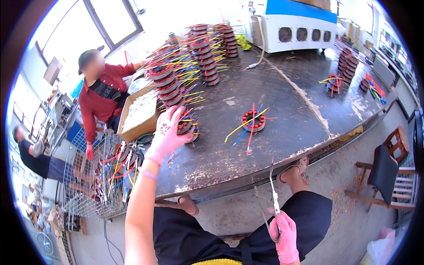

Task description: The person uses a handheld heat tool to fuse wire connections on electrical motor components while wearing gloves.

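My left hand (167, 134), in a pink glove, grips a ring-shaped motor stator (184, 128) near the table's left side. Its fingers partly hide the stator, which has red windings and coloured lead wires. Low in front of me, my right hand (285, 236), also gloved in pink, is closed round a slender metal tool (274, 194) with a pale middle and a thin tip pointing up. The tool's exact kind cannot be made out. Alone on the middle of the table lies another stator (253, 121), its red, yellow and blue wires spread outward.
Stacked stators (205, 59) stand at the back left of the dark table (229, 163). Left are an open carton (139, 115), a wire cart (86, 185) and a co-worker (104, 88) in red. A white-blue machine (300, 31) stands behind; a chair (382, 172) is right.
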{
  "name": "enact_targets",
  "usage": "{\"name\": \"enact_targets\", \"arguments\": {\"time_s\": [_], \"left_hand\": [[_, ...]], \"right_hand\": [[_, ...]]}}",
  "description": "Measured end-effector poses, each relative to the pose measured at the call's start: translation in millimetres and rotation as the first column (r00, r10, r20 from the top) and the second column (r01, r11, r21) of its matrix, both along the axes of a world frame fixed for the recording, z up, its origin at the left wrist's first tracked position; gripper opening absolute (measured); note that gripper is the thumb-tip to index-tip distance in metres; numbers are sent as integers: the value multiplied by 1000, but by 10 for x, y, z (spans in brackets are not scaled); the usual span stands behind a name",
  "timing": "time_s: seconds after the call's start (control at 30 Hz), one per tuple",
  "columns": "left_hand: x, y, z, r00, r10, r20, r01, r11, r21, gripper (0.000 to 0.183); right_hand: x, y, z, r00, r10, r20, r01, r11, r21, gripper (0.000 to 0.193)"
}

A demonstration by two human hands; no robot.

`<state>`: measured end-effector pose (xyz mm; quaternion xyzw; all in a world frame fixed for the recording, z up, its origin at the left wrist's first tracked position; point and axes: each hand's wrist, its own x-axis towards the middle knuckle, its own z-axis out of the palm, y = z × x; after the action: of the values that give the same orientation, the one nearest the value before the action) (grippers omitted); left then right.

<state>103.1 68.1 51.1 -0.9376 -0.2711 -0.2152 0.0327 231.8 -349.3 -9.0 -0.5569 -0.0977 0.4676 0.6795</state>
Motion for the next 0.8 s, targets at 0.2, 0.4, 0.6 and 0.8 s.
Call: {"name": "enact_targets", "arguments": {"time_s": [0.2, 0.4, 0.6, 0.8], "left_hand": [[1183, -640, -256, 988, -135, 80, 156, 899, -410, 80], [2149, -561, -735, 984, 109, -138, -157, 895, -417, 115], [2046, -543, -741, 993, 62, -101, -94, 929, -358, 110], [724, -857, -247, 977, -207, 41, 206, 887, -413, 109]], "right_hand": [[140, -63, -60, 996, -77, -42, 77, 997, 5, 43], [239, -242, -48, 993, -96, -71, 95, 995, -16, 42], [264, -303, 45, 996, -79, -34, 78, 996, -31, 41], [67, -214, 106, 999, -14, -53, 11, 998, -62, 38]]}}
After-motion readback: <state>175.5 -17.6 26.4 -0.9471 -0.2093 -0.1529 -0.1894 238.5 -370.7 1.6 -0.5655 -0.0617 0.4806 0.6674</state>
